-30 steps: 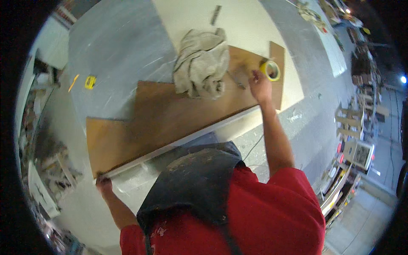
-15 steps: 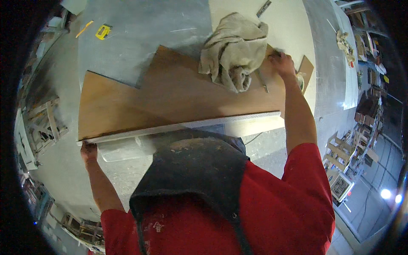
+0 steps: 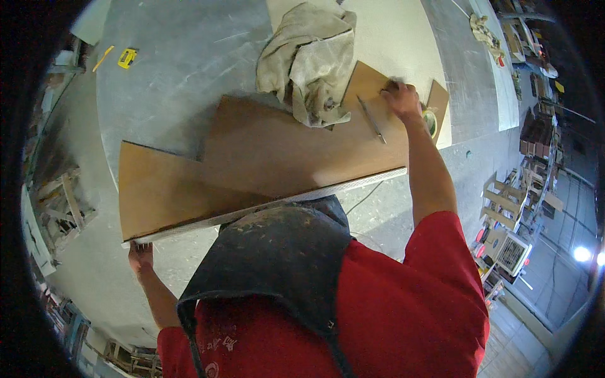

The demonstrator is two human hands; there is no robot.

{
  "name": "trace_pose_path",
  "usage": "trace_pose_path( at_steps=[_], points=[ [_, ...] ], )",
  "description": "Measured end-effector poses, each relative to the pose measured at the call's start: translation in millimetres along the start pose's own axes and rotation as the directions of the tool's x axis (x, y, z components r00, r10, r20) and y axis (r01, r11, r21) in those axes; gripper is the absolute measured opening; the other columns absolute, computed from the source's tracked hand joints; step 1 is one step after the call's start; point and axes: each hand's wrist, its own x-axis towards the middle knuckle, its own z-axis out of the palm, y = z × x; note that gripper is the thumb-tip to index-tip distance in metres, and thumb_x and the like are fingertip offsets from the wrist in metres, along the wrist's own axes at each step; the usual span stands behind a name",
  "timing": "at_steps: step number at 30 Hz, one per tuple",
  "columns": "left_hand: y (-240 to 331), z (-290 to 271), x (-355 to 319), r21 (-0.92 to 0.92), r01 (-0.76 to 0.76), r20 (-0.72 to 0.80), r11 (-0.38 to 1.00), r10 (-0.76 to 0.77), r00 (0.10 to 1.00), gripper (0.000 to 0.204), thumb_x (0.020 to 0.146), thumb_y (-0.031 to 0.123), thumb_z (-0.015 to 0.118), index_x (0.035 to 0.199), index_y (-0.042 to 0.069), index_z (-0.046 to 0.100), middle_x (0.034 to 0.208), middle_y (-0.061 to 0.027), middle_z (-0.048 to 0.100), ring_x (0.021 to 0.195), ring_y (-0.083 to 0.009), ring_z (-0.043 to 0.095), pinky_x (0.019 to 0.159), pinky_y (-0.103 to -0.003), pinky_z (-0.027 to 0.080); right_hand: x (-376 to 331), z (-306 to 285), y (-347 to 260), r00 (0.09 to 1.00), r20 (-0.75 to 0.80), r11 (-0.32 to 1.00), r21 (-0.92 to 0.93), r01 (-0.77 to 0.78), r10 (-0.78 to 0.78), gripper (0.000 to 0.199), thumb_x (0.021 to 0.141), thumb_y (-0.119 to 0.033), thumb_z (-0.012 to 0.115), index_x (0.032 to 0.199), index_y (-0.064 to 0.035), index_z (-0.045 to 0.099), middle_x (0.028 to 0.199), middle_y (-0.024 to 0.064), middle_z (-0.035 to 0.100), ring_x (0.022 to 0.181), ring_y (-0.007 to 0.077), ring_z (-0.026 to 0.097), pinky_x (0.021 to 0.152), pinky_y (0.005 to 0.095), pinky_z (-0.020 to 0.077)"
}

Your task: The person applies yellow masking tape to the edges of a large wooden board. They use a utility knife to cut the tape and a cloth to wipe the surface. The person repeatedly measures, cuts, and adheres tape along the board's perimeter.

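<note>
A large brown board [image 3: 271, 151] with a stepped far edge lies across the table, a pale strip along its near edge. At the board's near left corner, my left hand [image 3: 140, 257] grips the edge from below, its fingertips against the pale strip. My right hand [image 3: 403, 102] is closed at the far right part of the board, over a small dark thing [image 3: 392, 85] too blurred to name. Left of that hand, a slim metal pen-like tool [image 3: 372, 120] lies on the board. A crumpled beige cloth [image 3: 309, 63] overlaps the board's far edge.
Right of my right wrist are a roll of tape [image 3: 430, 123] and a small brown offcut [image 3: 438, 101]. A yellow tape measure [image 3: 127, 58] and a thin yellow stick [image 3: 103, 58] lie at the far left of the grey tabletop [image 3: 183, 69]. Wooden frames [image 3: 69, 201] stand at left.
The board's left end has swung toward me with my left hand. The cloth now sits farther left from my right hand, baring more board and the slim tool. The view has shifted too.
</note>
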Motion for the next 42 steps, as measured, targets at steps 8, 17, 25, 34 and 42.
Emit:
trace_pose_path(
  at_steps=[8, 17, 25, 34, 42],
  points=[
    [-31.0, -39.7, -24.0, -0.096, -0.015, 0.092, 0.995, 0.024, 0.995, 0.036, 0.107, 0.026, 0.046, 0.132, 0.003, 0.058, 0.137, -0.0133, 0.06, 0.128, -0.0312, 0.056, 0.11, -0.052, 0.042, -10.7, 21.4, 26.7, 0.996, -0.084, 0.997, 0.057, 0.043, -0.038, 0.066, 0.084, -0.046, 0.069, 0.136, -0.0079, 0.055, 0.128, 0.0307, 0.056, 0.12, 0.0476, 0.055, 0.103, 0.0527, 0.0464],
    [-68.9, -9.9, -51.0, -0.115, -0.071, 0.103, 0.991, 0.083, 0.991, 0.039, 0.108, 0.024, 0.039, 0.135, 0.002, 0.056, 0.139, -0.0138, 0.059, 0.127, -0.0303, 0.055, 0.11, -0.047, 0.044, -11.9, 14.1, 32.5, 0.997, -0.077, 0.998, 0.067, -0.014, 0.019, 0.068, 0.086, -0.04, 0.068, 0.142, -0.0077, 0.047, 0.141, 0.024, 0.049, 0.131, 0.0422, 0.046, 0.111, 0.0505, 0.0404],
    [-98.9, 13.9, -120.6, -0.23, 0.065, 0.111, 0.971, -0.04, 0.993, 0.053, 0.107, 0.039, 0.039, 0.147, 0.005, 0.045, 0.154, -0.0092, 0.044, 0.14, -0.0278, 0.042, 0.117, -0.053, 0.026, -72.3, 16.6, -1.2, 0.98, -0.066, 0.963, 0.184, 0.197, -0.188, 0.052, 0.085, -0.031, 0.071, 0.13, -0.0087, 0.056, 0.124, 0.0219, 0.059, 0.114, 0.0398, 0.057, 0.093, 0.0512, 0.0498],
    [-187.3, 55.6, -202.6, -0.142, 0.03, -0.02, 0.989, -0.033, 0.999, 0.055, 0.107, 0.036, 0.039, 0.152, 0.004, 0.034, 0.16, -0.0114, 0.034, 0.144, -0.0304, 0.037, 0.116, -0.052, 0.033, -83.5, 23.9, -4.5, 0.981, 0.094, 0.926, 0.357, 0.124, -0.168, 0.034, 0.084, -0.022, 0.07, 0.113, -0.0057, 0.063, 0.109, 0.0207, 0.065, 0.099, 0.0379, 0.065, 0.086, 0.046, 0.0531],
    [-235.9, 41.2, -248.3, 0.102, 0.077, 0.083, 0.992, -0.086, 0.993, 0.061, 0.105, 0.029, 0.041, 0.157, 0.005, 0.021, 0.161, -0.0172, 0.03, 0.142, -0.044, 0.037, 0.113, -0.059, 0.034, 63.8, -38.7, -49.3, 0.972, -0.192, 0.552, 0.8, 0.233, -0.132, 0.018, 0.084, -0.015, 0.066, 0.099, -0.0048, 0.067, 0.093, 0.0178, 0.068, 0.089, 0.0328, 0.068, 0.077, 0.0424, 0.0522]
  ],
)
